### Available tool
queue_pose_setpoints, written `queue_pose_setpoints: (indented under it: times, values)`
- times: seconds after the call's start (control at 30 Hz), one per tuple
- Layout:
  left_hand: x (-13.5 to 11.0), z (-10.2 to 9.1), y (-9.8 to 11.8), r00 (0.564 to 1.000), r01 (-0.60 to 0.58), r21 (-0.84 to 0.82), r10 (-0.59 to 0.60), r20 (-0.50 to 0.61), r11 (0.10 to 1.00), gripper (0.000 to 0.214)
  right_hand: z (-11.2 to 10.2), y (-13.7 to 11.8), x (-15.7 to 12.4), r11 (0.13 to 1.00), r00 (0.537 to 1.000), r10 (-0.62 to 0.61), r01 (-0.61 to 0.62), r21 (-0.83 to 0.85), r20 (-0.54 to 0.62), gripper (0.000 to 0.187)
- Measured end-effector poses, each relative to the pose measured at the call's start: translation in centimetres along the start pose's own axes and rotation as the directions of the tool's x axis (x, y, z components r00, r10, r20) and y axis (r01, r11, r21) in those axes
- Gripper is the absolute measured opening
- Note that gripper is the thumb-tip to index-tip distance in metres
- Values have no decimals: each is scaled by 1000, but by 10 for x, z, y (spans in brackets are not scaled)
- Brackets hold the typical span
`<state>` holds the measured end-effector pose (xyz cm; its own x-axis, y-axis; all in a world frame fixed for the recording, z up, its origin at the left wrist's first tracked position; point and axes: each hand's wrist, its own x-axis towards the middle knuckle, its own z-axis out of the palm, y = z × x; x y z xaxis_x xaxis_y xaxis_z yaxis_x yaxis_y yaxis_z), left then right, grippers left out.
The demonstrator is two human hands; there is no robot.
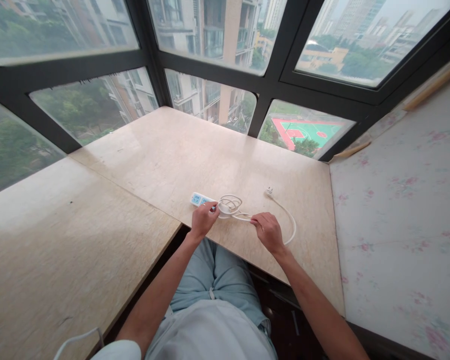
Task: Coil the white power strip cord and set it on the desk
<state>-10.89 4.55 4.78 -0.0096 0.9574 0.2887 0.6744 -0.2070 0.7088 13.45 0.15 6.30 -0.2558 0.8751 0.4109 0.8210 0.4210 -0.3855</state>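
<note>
A white power strip (pixel 196 198) with blue socket faces lies on the stone counter, its right part covered by my left hand (pixel 205 218). The thumb and fingers of that hand are closed at the right end of the strip, where the cord coils begin; whether they grip strip or cord I cannot tell. Loops of white power cord (pixel 230 202) lie between my hands. My right hand (pixel 267 230) pinches the cord to the right of the loops. From there the cord curves round to a white plug (pixel 269 191) on the counter.
The counter (pixel 135 155) runs up to dark-framed windows (pixel 210 75). On the right stands a flower-papered wall (pixel 397 220). Its front edge is close to my legs. A white object with a cable (pixel 77 340) is at the lower left.
</note>
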Motion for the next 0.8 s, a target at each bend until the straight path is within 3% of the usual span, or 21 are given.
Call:
queue_pose_setpoints:
  times: [0.13, 0.23, 0.4, 0.5, 0.67, 0.8]
  values:
    - [0, 5, 1, 999, 33, -92, -30, 38, 995, 14, 4, 12, -17, 989, 987, 116, -105, 101, -111, 17]
    - [0, 9, 1, 999, 33, -137, -31, 22, 990, 13, 6, 14, -23, 986, 987, 121, -107, 131, -107, 16]
    - [0, 11, 3, 1000, -5, -127, 7, 19, 992, 11, -1, 5, -19, 996, 998, 43, -46, 81, 42, 11]
    - [-1, 12, 4, 999, -28, -131, 32, 24, 991, 10, 0, -10, -9, 999, 988, -9, 1, 49, 155, 21]
    - [-5, 17, 2, 1000, -15, -135, 16, 9, 991, 14, 26, -34, 10, 994, 947, 30, 5, -107, 319, 20]
    - [-12, 18, -1, 999, 47, -132, -44, 26, 990, 16, 46, -42, 18, 974, 928, 101, -19, -226, 359, 10]
